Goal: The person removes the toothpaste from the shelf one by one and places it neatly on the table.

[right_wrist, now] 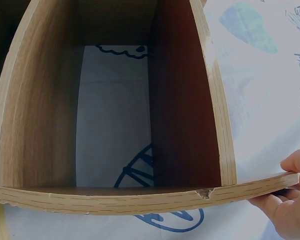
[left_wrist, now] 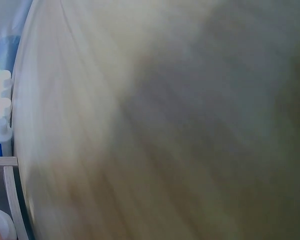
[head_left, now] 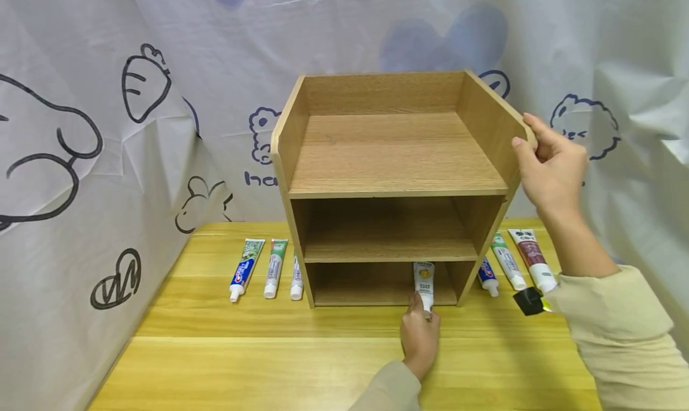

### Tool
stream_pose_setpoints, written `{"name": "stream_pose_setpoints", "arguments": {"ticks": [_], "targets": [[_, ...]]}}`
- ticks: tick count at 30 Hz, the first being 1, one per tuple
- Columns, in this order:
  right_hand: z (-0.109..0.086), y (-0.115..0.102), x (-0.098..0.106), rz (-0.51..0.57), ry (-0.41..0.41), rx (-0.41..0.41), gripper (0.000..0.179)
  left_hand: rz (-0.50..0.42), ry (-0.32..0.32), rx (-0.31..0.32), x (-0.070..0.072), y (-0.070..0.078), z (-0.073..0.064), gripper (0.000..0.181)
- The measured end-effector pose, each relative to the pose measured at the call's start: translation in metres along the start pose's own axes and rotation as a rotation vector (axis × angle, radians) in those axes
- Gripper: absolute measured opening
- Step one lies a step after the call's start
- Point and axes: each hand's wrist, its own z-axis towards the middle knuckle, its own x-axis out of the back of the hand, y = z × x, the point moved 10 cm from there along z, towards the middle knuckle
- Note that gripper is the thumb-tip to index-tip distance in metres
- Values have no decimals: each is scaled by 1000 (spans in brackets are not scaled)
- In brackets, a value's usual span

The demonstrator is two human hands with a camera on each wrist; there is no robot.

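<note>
In the head view a wooden shelf unit (head_left: 398, 151) stands on the table, an open top above two compartments. My right hand (head_left: 557, 166) grips the upper front edge of its right side panel, thumb on the inner face; the right wrist view shows this hand (right_wrist: 290, 205) pinching the panel's end. Down at the front, my left hand (head_left: 421, 336) holds a white toothpaste tube (head_left: 424, 279) with a yellow emblem by its cap end. The tube's far end lies within the lower compartment, toward its right side. In the left wrist view only a white rounded cap (left_wrist: 4, 225) and a bit of finger show.
Left of the shelf several toothpaste tubes lie in a row, a blue-and-green one (head_left: 247, 268) outermost. On the right are a blue tube (head_left: 487, 276), a green-and-white tube (head_left: 508, 260) and a maroon-and-white tube (head_left: 532, 258). A white drawn-on curtain (head_left: 226, 100) hangs behind the table (head_left: 226, 363).
</note>
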Motion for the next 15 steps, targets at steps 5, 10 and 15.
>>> {"name": "stream_pose_setpoints", "arguments": {"ticks": [5, 10, 15], "targets": [[-1, 1, -2, -2, -11, -18, 39, 18, 4, 32, 2, -3, 1, 48], [-1, 2, -2, 7, -12, -23, 39, -29, 4, 95, 6, -8, 1, 48], [0, 1, -2, 4, -4, -21, 39, -53, 25, 96, 13, -9, 0, 46]]}}
